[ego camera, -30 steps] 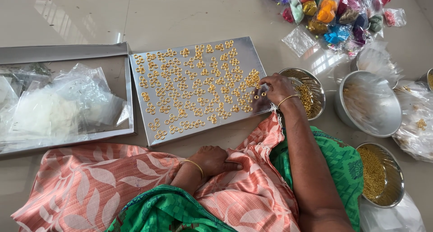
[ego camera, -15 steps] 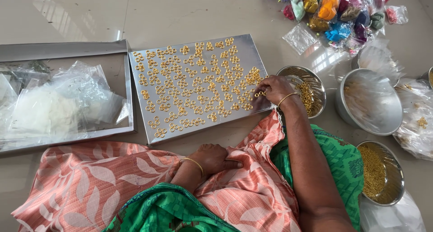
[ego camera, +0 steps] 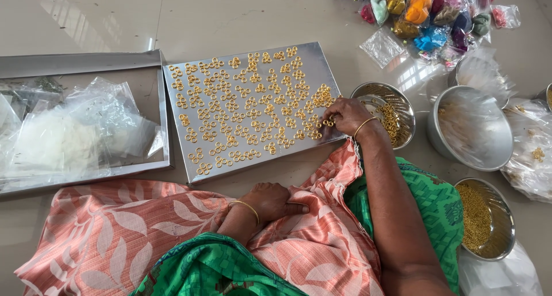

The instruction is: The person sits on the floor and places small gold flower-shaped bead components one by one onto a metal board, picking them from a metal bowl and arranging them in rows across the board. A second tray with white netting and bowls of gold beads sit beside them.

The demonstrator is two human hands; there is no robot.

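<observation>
Little gold rings [ego camera: 247,115] lie in small bunches all over a flat silver tray [ego camera: 184,163] on the floor. The right hand [ego camera: 345,115] rests on the right edge of the tray, with its fingers curled down onto a few rings there. It is too small to see if the fingers pinch a ring or just touch them. The left hand [ego camera: 273,201] lies on the pink cloth [ego camera: 115,233] over the lap, fingers bent in loosely, holding nothing.

Just right of the tray sits a small steel bowl [ego camera: 402,97] with gold bits inside, partly hidden by the right wrist. Next to it is a bigger steel bowl [ego camera: 471,126]; what is in it is hard to make out. Lower down, a third steel bowl [ego camera: 486,218] is full of tiny gold beads. To the left of the tray is a metal box lid [ego camera: 86,63] holding clear plastic bags [ego camera: 63,135] with white stuff in them. Its left end is cut off by the picture edge. At the top right is a heap of little bags of coloured things [ego camera: 431,14], also partly cut off.

Compared with a second ago, the right hand has slid a little to the left, further onto the tray. The left hand has stayed in the same place.
</observation>
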